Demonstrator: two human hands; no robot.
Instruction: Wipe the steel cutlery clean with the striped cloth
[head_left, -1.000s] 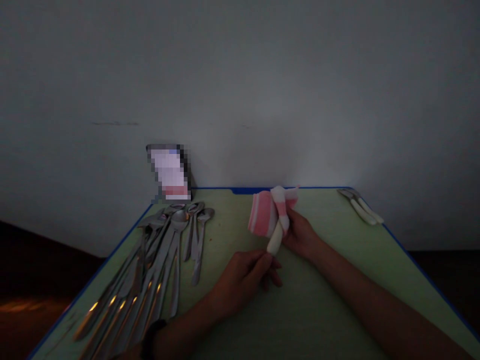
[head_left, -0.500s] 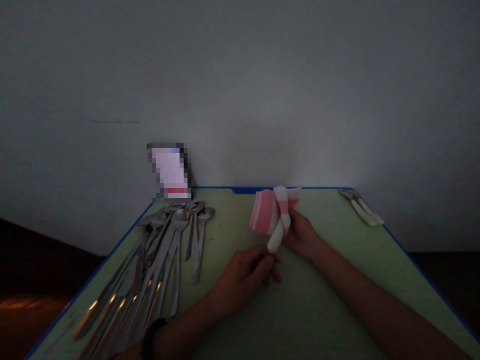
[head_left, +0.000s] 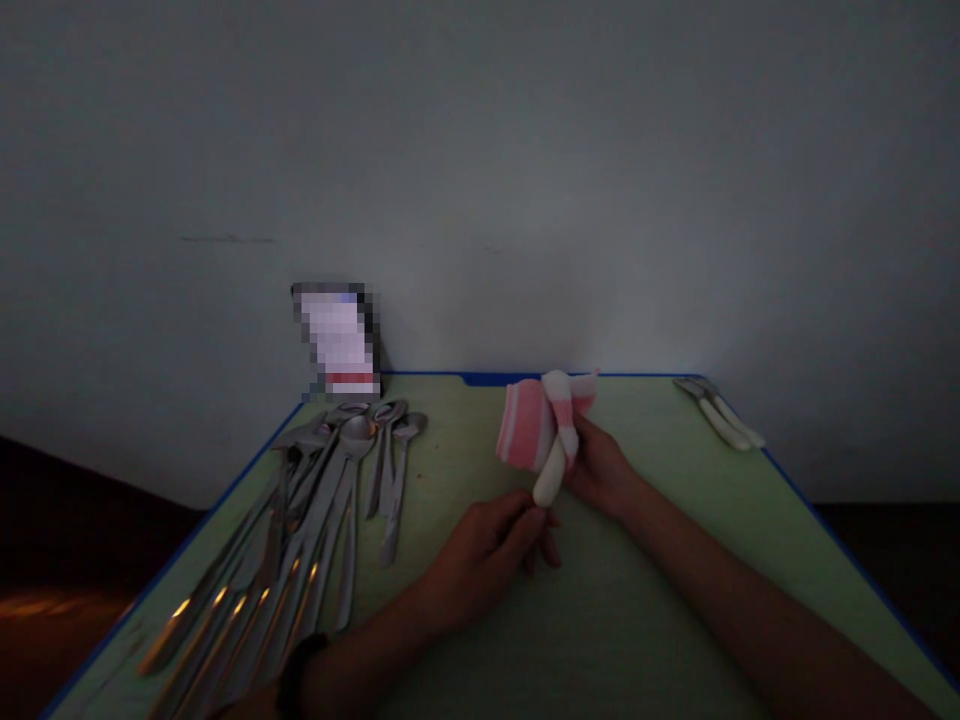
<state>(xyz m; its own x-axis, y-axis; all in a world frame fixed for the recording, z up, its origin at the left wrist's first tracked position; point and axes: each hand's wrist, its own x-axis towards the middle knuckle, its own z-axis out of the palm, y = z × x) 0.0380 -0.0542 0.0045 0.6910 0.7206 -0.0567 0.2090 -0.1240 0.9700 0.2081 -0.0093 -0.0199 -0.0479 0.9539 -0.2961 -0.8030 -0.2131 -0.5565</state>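
Observation:
A piece of cutlery with a cream-white handle (head_left: 550, 478) is held above the middle of the table. Its other end is hidden inside a pink-and-white striped cloth (head_left: 528, 425), so I cannot tell its kind. My right hand (head_left: 600, 467) is closed around the cloth and the wrapped part from the right; most of its fingers are behind the cloth. Below, my left hand (head_left: 491, 545) pinches the handle's lower end between thumb and fingers.
Several metal spoons, forks and knives (head_left: 300, 530) lie in a pile at left. A phone (head_left: 341, 335) with a blurred screen leans on the wall behind. White-handled cutlery (head_left: 724, 415) lies at the far right corner. The pale green table (head_left: 637, 620) has a blue edge.
Both hands keep their grip on the cutlery and cloth, almost unmoved. The whole view has shifted very slightly.

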